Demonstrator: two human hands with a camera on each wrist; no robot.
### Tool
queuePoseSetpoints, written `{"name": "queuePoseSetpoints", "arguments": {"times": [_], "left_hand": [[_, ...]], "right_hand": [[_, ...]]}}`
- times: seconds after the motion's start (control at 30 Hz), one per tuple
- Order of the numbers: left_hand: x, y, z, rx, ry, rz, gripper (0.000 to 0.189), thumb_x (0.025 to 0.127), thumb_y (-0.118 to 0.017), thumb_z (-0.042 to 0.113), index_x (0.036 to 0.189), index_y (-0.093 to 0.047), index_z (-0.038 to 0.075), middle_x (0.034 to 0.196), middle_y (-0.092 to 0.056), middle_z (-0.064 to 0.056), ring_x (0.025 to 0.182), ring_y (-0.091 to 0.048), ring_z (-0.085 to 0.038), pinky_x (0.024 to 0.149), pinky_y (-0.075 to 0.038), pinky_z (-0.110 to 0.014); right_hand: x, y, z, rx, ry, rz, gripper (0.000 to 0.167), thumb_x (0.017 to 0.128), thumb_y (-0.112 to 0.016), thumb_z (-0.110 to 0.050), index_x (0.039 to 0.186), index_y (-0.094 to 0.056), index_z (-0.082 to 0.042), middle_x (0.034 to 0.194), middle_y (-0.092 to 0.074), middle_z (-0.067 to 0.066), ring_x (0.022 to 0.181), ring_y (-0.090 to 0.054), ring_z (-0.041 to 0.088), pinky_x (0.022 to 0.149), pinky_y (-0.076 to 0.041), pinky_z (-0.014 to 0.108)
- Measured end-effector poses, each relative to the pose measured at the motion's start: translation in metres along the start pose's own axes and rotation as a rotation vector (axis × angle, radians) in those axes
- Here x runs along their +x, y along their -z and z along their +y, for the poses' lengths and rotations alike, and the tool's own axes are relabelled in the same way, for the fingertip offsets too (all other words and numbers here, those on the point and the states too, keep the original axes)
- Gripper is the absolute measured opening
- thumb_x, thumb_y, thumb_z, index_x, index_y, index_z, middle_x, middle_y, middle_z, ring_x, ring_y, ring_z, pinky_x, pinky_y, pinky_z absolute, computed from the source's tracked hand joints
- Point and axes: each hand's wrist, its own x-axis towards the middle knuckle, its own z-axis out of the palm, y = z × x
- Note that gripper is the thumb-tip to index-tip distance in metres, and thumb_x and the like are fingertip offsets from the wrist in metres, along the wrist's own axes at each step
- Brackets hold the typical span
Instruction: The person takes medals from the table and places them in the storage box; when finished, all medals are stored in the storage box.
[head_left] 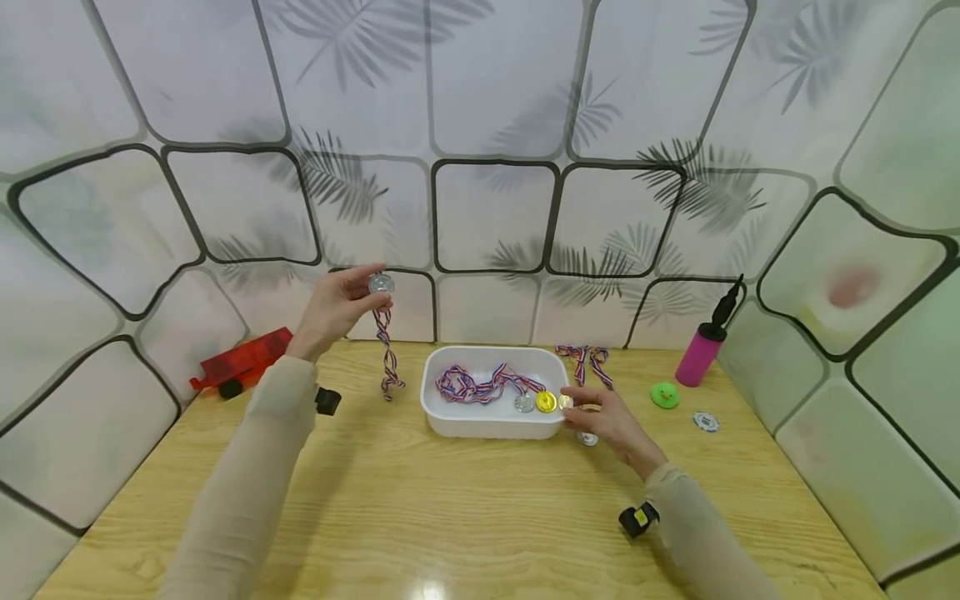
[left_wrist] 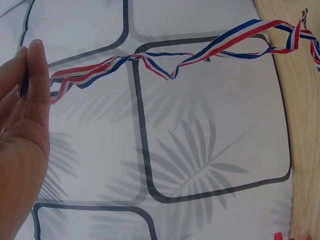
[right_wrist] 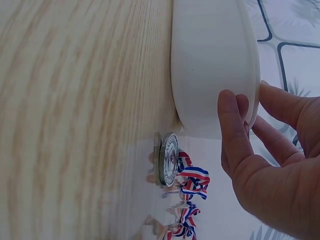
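Note:
My left hand (head_left: 339, 307) pinches a silver medal (head_left: 382, 283) upright between fingers and thumb, high above the table. Its red, white and blue ribbon (left_wrist: 220, 47) hangs down, twisted. At the right end of a white plastic bin (right_wrist: 215, 65), my right hand (right_wrist: 270, 155) grips the rim. Inside the bin lie ribbons (head_left: 472, 387), a silver medal (head_left: 524, 403) and a gold medal (head_left: 546, 402); another gold medal (head_left: 566, 402) shows by my right fingertips. Under that hand, outside the bin, another silver medal (right_wrist: 170, 159) lies on the table, its ribbon (right_wrist: 192, 182) trailing behind.
A red toy vehicle (head_left: 243, 362) stands at the back left. On the right are a pink hand pump (head_left: 701, 354), a green duck-shaped item (head_left: 664, 395) and a poker chip (head_left: 706, 422). A patterned curtain (head_left: 491, 217) hangs behind the wooden table (head_left: 465, 517).

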Motion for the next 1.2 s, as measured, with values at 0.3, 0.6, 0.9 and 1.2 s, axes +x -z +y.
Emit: {"name": "queuePoseSetpoints", "arguments": {"times": [0.3, 0.6, 0.9, 1.2], "left_hand": [[0.013, -0.006, 0.012, -0.032, -0.043, -0.015, 0.054, 0.092, -0.068, 0.007, 0.143, -0.049, 0.005, 0.101, -0.068, -0.024, 0.080, -0.070, -0.005, 0.077, -0.058, -0.023], [0.027, -0.011, 0.027, -0.071, -0.068, 0.020, 0.053, 0.091, -0.068, 0.006, 0.142, -0.052, 0.007, 0.098, -0.070, -0.014, 0.080, -0.069, -0.005, 0.077, -0.057, -0.021], [0.040, -0.018, 0.054, -0.213, -0.156, 0.070, 0.051, 0.089, -0.068, -0.003, 0.138, -0.054, 0.000, 0.092, -0.071, -0.002, 0.077, -0.070, -0.009, 0.073, -0.057, -0.020], [0.043, -0.033, 0.069, -0.309, -0.235, 0.028, 0.049, 0.087, -0.065, -0.011, 0.134, -0.054, -0.007, 0.085, -0.070, 0.005, 0.073, -0.068, -0.006, 0.070, -0.057, -0.020]], "right_hand": [[-0.001, 0.001, -0.001, 0.005, 0.000, -0.003, 0.051, 0.094, -0.064, -0.004, 0.140, -0.045, 0.010, 0.115, -0.053, 0.019, 0.091, -0.063, 0.015, 0.088, -0.057, 0.036], [0.001, 0.002, 0.003, 0.014, -0.008, 0.002, 0.051, 0.093, -0.065, -0.004, 0.139, -0.047, 0.008, 0.116, -0.053, 0.018, 0.091, -0.064, 0.014, 0.088, -0.057, 0.034], [0.001, 0.002, 0.004, 0.020, -0.004, 0.004, 0.051, 0.093, -0.065, -0.003, 0.139, -0.048, 0.008, 0.114, -0.054, 0.017, 0.091, -0.063, 0.015, 0.086, -0.058, 0.031], [0.001, 0.001, 0.003, 0.010, -0.010, 0.007, 0.050, 0.093, -0.064, -0.004, 0.139, -0.048, 0.007, 0.117, -0.054, 0.020, 0.092, -0.063, 0.015, 0.088, -0.057, 0.035]]}}
